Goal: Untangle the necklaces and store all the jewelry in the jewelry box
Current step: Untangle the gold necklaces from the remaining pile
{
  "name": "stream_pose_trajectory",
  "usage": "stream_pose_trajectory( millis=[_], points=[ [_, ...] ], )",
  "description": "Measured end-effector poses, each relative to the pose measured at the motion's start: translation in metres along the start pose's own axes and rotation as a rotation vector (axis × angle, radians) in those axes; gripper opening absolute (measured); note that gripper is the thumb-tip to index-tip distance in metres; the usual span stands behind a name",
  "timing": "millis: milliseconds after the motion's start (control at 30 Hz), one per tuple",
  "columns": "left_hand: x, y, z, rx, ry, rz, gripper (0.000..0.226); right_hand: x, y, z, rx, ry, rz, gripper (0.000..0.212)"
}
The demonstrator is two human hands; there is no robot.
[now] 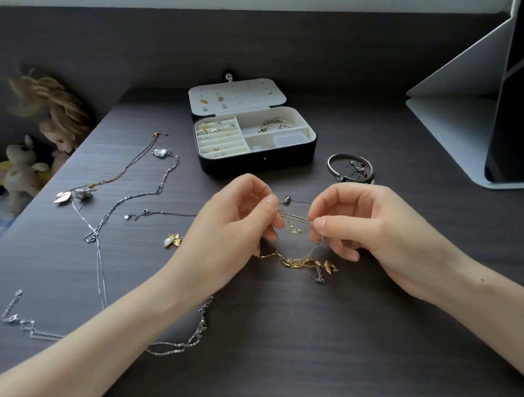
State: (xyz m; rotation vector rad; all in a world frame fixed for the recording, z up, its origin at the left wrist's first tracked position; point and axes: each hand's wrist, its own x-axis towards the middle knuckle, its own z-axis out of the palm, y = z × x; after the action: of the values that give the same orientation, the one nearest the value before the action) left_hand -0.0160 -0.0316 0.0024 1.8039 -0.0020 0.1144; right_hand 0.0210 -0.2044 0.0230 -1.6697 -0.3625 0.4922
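A tangled bunch of gold and silver necklaces (301,262) lies on the dark desk in front of me. My left hand (235,227) and my right hand (360,220) each pinch a thin chain of that tangle and hold it stretched between them. Beyond the hands stands the open dark jewelry box (260,163), with rings, earrings and bangles in its cream compartments. Several silver and rose-gold necklaces (125,188) lie spread out on the left. A silver chain (174,346) passes under my left forearm. A small gold and white pendant (173,240) lies beside my left hand.
A silver bangle with small charms (351,166) rests right of the box. A tablet in a folded white stand (495,116) occupies the far right. A doll and plush toys (37,150) sit beyond the desk's left edge.
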Motion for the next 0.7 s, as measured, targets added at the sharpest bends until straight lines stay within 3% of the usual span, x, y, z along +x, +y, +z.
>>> stream_pose_trajectory(
  millis=[233, 567, 700],
  points=[
    [0.003, -0.004, 0.001, -0.040, 0.016, 0.043, 0.012, 0.002, 0.000, 0.000, -0.012, 0.030, -0.051, 0.019],
    [-0.002, -0.008, -0.001, 0.398, 0.126, 0.177, 0.009, -0.003, 0.003, -0.002, -0.465, 0.087, -0.123, 0.029],
    [-0.002, -0.010, -0.004, 0.648, 0.185, 0.261, 0.012, -0.008, 0.002, -0.007, -0.718, 0.047, -0.208, 0.009]
  ],
)
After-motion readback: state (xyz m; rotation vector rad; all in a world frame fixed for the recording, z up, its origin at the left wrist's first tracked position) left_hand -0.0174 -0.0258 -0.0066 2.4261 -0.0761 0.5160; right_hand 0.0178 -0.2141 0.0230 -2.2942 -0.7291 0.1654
